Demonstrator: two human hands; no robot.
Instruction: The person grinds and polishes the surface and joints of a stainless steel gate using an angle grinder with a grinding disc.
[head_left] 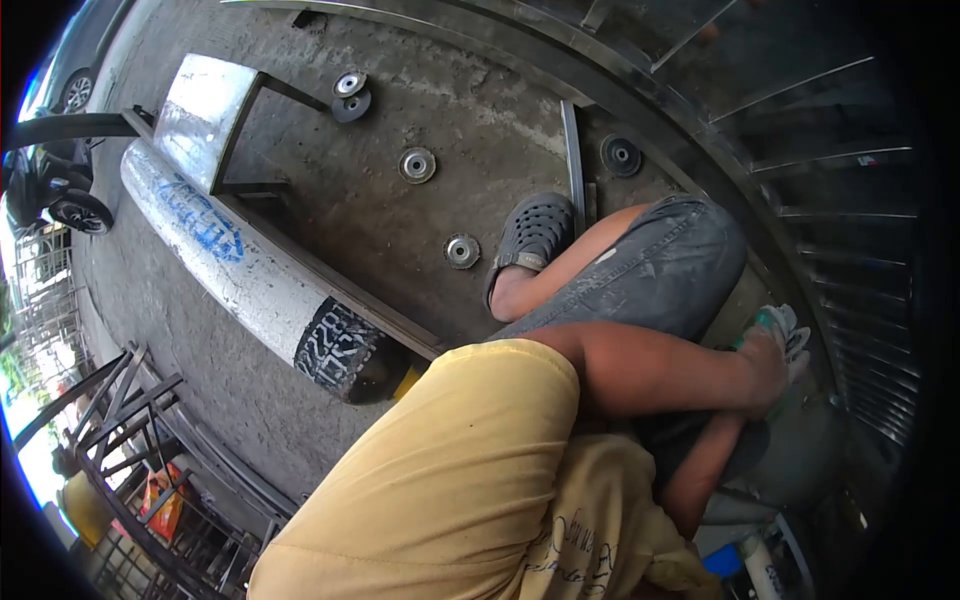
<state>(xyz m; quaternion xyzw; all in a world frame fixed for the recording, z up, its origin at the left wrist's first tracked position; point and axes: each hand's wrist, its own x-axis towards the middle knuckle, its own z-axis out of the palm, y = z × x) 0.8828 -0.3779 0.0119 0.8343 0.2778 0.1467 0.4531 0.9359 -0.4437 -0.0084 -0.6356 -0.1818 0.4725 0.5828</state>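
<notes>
My left hand [772,352] is stretched out to the right, close to the metal bars. Whitish material with a bit of green covers its fingers, perhaps a glove. The fingers look curled, but whatever they grip is hidden. Below it, my right forearm [703,470] reaches up toward the same spot. My right hand is mostly hidden behind the left wrist, and its fingers do not show. Beside both hands runs a shiny metal frame with bars [835,255]. My bent leg in dark trousers [650,265] lies just left of the hands.
Several grinding discs [461,251] lie on the concrete floor past my clog [537,228]. A silver gas cylinder [215,240] lies to the left, alongside a metal box [205,110]. Metal frames [125,420] stand at lower left. A motorbike [75,205] is parked beyond.
</notes>
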